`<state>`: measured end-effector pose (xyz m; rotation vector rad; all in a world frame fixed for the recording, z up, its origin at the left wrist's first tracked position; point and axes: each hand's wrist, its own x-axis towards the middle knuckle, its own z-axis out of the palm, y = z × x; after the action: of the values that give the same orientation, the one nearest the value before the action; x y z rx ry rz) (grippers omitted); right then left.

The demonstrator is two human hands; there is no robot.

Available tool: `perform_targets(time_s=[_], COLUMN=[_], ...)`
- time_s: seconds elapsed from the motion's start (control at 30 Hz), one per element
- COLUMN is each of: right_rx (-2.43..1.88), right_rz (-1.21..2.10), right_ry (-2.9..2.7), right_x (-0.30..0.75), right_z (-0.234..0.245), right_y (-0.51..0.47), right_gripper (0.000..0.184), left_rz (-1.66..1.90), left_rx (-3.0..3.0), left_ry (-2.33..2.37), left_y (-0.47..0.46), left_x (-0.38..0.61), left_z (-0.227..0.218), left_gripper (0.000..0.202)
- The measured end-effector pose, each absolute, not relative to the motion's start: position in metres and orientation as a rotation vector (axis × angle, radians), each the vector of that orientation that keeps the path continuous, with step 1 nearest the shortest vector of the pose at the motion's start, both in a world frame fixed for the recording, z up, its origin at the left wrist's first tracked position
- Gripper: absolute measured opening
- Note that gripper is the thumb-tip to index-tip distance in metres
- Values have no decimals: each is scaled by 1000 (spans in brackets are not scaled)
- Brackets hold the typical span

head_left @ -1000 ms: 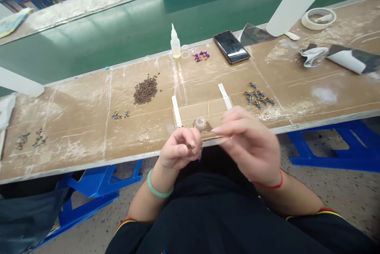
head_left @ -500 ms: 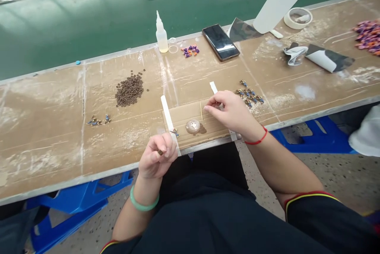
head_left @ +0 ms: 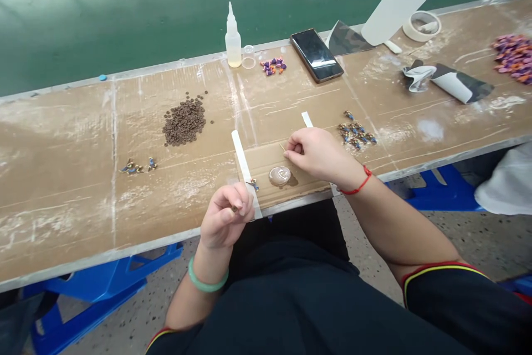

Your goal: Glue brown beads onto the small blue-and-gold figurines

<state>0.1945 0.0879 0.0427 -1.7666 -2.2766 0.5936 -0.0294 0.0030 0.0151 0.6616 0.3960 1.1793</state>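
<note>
Head view: nearest, a green bangle (head_left: 206, 280) circles the wrist of the left hand (head_left: 228, 215), whose thumb and fingers pinch a small brown piece (head_left: 234, 209) in front of the counter's (head_left: 174, 200) near edge; mostly covered by the fingers, it is too small for its direction or long axis to be told. Just beyond, a tiny blue-and-gold piece (head_left: 254, 184) lies at the left white strip (head_left: 245, 169) on a cardboard sheet (head_left: 266, 158). On the same cardboard sits a round, glossy, clear mound (head_left: 280, 176). The right hand (head_left: 318, 155), with a red cord (head_left: 358, 182) at its wrist, pinches a thin stick (head_left: 282, 147) between thumb and forefinger, above the cardboard and near the mound; the stick's visible end slants away from the person and leftward, the rest being hidden by the fingers. Blue-and-gold pieces lie in a left cluster (head_left: 139, 165) and a right cluster (head_left: 356, 133). Farther off come a heap of brown discs (head_left: 185, 121), a rolled patterned sheet (head_left: 451, 83) and some purple-and-orange pieces (head_left: 273, 66). Along the far edge, an upright squeeze bottle (head_left: 233, 47) points its nozzle upward, a dark-screened phone (head_left: 316, 55) lies slantwise, and a tape roll (head_left: 421, 26) rests flat.
</note>
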Motion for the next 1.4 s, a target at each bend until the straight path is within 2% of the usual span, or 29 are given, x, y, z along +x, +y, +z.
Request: perform_targets(time_s=[0.3,0.47,0.63,0.87,1.0,1.13,1.3,1.4], right_rx=[-1716,-1741,-1463,-1167,-1094,-1011,-980,-988], right_rz=[456,433,845,1283,1042,670,629,537], right_ry=[-2389,-2206,-1621,-1423,-1491,-1631,-1807,-1877], right_x=[190,202,209,210,209,205,196,191], right_z=[43,45,50,57,54,54,56,55], right_y=[79,72,58,37,29,29,30,31], right_gripper=[24,10,1,31,11,16,19,11], left_rz=[1203,1223,1213,1206,1211,1200,1186,1186], left_rx=[621,628,615,589,605,639,664,660], left_ry=[399,374,438,325,270,253,235,230], left_y=[1,0,-1,-2,0,2,3,3], left_x=[-31,-29,-26,-21,-19,-18,-19,-20], left_z=[15,18,20,20,19,18,16,13], left_gripper=[24,26,33,27,24,21,17,15])
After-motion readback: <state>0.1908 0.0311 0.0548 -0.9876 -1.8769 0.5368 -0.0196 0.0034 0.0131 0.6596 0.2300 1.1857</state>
